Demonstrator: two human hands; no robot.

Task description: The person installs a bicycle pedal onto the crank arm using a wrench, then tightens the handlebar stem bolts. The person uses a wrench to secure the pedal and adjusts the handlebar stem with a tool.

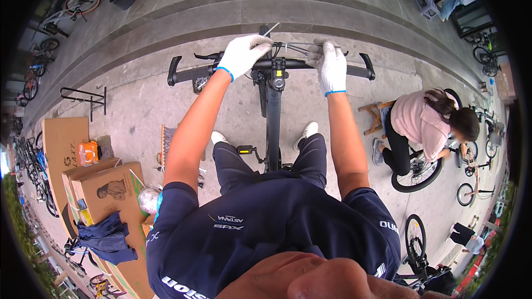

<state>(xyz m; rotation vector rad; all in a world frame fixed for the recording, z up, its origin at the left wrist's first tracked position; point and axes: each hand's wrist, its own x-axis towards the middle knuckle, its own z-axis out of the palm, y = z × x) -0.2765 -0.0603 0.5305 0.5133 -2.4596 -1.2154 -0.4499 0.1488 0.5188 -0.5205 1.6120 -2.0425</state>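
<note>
Beneath my hands stands a dark bicycle, and I straddle its frame. Its black handlebar has grips and upturned ends at both sides. My left hand, in a white glove with a blue cuff, pinches a thin pale metal rod just left of and above the stem. My right hand, gloved alike, is over the right half of the bar, its fingers bent in around a thin line beside the dark cables. Whether that line is a rod or a cable, I cannot tell.
A person in a pink top sits at right, bent over a bicycle wheel. Cardboard boxes stand at left, with dark clothing on them. A black metal stand is at far left. Stone steps run ahead.
</note>
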